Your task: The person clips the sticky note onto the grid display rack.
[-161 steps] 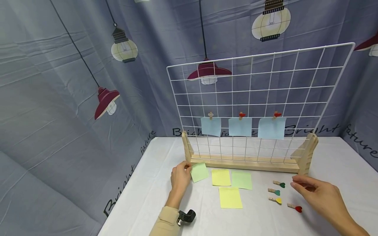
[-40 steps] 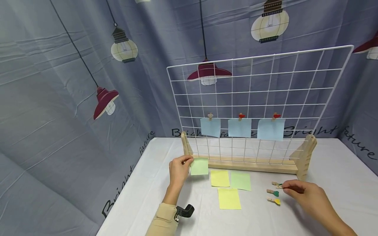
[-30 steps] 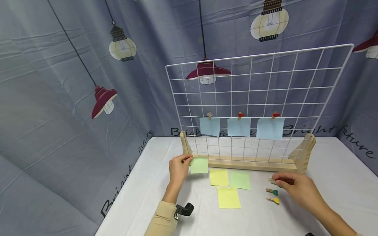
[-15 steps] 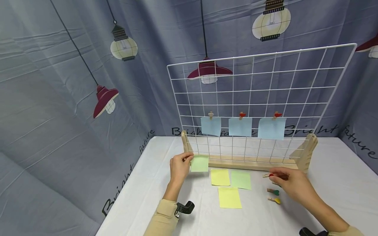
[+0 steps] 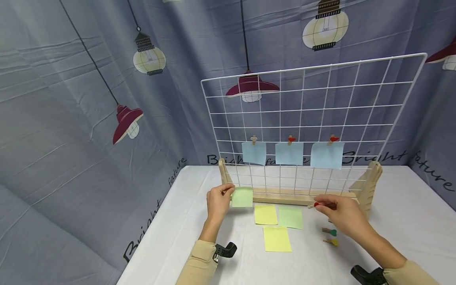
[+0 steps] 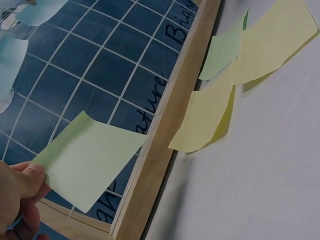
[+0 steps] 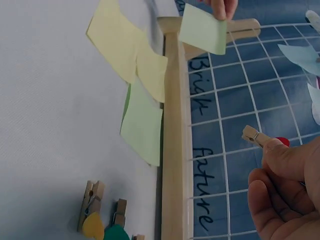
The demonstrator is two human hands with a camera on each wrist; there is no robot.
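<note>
My left hand [image 5: 218, 202] pinches a green sticky note [image 5: 242, 197] by its upper left corner, in front of the left end of the rack's wooden base [image 5: 281, 196]. The left wrist view shows thumb and fingers on that note's edge [image 6: 90, 160]. My right hand [image 5: 343, 213] pinches a small wooden clothespin [image 7: 255, 136] with a red heart between thumb and fingers, its wooden end pointing left. The white wire grid [image 5: 303, 109] stands behind both hands. Three blue notes [image 5: 289, 153] hang on it from heart clothespins [image 5: 291, 139].
Two yellow notes [image 5: 277, 239] and a green note [image 5: 290, 217] lie on the white table before the rack. Clothespins with a green heart [image 5: 329, 231] and a yellow heart [image 5: 331, 242] lie beneath my right forearm's left side. A patterned curtain [image 5: 160, 118] surrounds the table.
My right hand has picked up the red-heart clothespin and carried it left and up toward the rack. My left hand has lifted the green note upright off the table.
</note>
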